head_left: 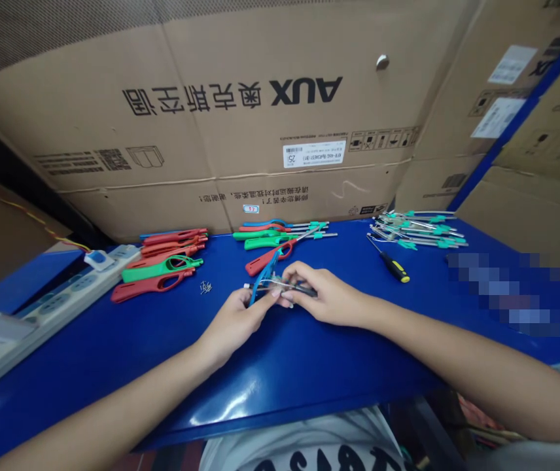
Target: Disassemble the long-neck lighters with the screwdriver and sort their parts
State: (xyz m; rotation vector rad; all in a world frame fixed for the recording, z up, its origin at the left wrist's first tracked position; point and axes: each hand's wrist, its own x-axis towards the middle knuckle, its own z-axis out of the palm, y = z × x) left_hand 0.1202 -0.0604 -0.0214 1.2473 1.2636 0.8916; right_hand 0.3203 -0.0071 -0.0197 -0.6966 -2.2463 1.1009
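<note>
My left hand [241, 317] is closed round a blue lighter casing [262, 281], held just above the table. My right hand [322, 294] meets it fingertip to fingertip and pinches a small lighter insert with a thin pale wire [284, 284]. A dark slim piece [307, 289] lies under the right fingers; its kind is unclear. Right behind the hands rests a red lighter casing [266, 260] with a metal tube. Loose screws [205, 287] lie left of the hands. To the right is a black and yellow screwdriver [394, 265].
Red and green lighter casings [159, 267] are lined up at left, beside a white power strip [76, 288]. More lighters with tubes [265, 239] lie at the back. Metal tubes with teal parts [415, 229] are heaped at back right. A cardboard wall [241, 137] bounds the blue table [280, 373].
</note>
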